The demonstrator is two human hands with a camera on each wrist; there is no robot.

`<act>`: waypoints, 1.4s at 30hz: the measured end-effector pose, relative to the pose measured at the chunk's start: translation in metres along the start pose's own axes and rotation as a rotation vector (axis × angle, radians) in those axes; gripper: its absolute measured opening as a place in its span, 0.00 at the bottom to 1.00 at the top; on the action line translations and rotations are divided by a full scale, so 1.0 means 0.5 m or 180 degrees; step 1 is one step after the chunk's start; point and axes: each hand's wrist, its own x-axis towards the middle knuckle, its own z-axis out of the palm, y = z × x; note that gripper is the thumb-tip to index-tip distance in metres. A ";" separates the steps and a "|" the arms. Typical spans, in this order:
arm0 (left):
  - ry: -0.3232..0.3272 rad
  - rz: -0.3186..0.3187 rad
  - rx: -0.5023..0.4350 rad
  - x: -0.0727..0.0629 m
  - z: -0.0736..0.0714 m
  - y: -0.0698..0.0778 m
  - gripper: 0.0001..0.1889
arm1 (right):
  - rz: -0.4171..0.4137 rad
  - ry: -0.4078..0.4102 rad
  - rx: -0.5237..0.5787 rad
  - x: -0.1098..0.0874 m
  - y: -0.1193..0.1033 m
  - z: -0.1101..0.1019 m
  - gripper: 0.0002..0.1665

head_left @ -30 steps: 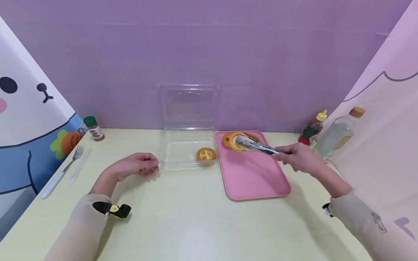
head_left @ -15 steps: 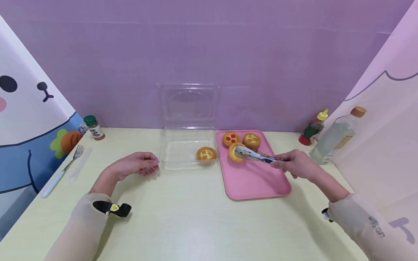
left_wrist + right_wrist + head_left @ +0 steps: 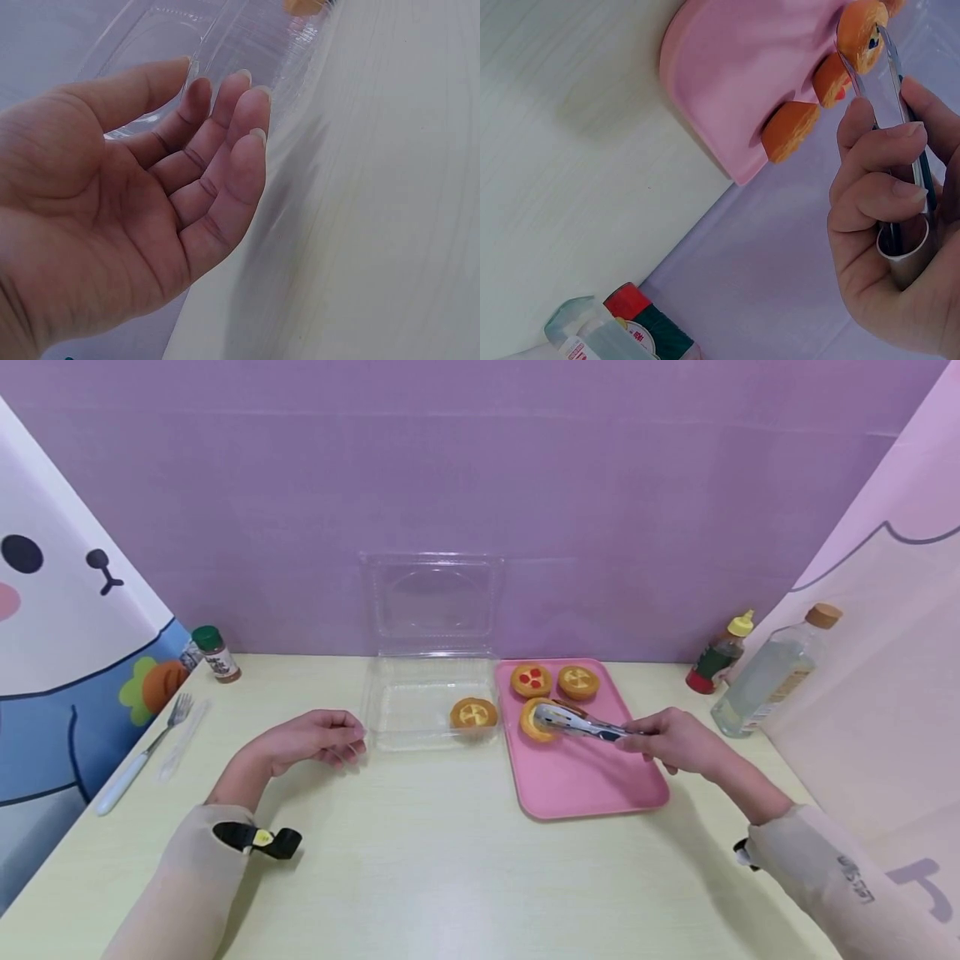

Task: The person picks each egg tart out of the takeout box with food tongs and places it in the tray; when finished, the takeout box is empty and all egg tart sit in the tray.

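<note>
My right hand [image 3: 672, 742] grips metal tongs [image 3: 581, 722], whose tips are on a round egg tart [image 3: 529, 725] over the left part of the pink tray [image 3: 585, 785]. In the right wrist view this tart [image 3: 857, 30] sits between the tong arms. A tart with red dots [image 3: 531, 680] and a tart with a pale cross [image 3: 578, 682] stand at the tray's back. My left hand [image 3: 311, 741] pinches the left edge of a clear hinged plastic container [image 3: 405, 706] between thumb and forefinger, the other fingers loosely bent. Inside the container, at its right, lies another cross-marked tart [image 3: 474, 714].
The container's lid [image 3: 435, 602] stands raised against the purple backdrop. A sauce bottle [image 3: 715, 658] and a large clear bottle [image 3: 772, 672] stand right of the tray. At the left are a green-capped spice jar [image 3: 217, 656], a fork [image 3: 142, 756] and a clear plastic utensil [image 3: 183, 739].
The tongs and the tart in them have moved toward me, away from the two back tarts, which now show fully. My left hand and the container have stayed put.
</note>
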 end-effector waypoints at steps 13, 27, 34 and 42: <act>-0.0017 0.0002 -0.0024 0.002 -0.001 -0.001 0.20 | 0.0023 -0.0027 -0.0010 0.006 -0.002 0.004 0.25; -0.0013 0.0002 -0.0024 0.001 -0.001 0.000 0.20 | 0.0064 -0.0076 -0.0011 0.014 -0.010 0.003 0.25; -0.0023 0.0000 -0.0020 0.002 -0.001 0.000 0.19 | 0.0096 -0.0117 0.0009 0.014 -0.008 0.002 0.25; -0.0034 -0.0003 -0.0012 0.000 -0.002 0.001 0.18 | 0.0121 -0.0114 -0.0040 0.017 -0.011 -0.003 0.23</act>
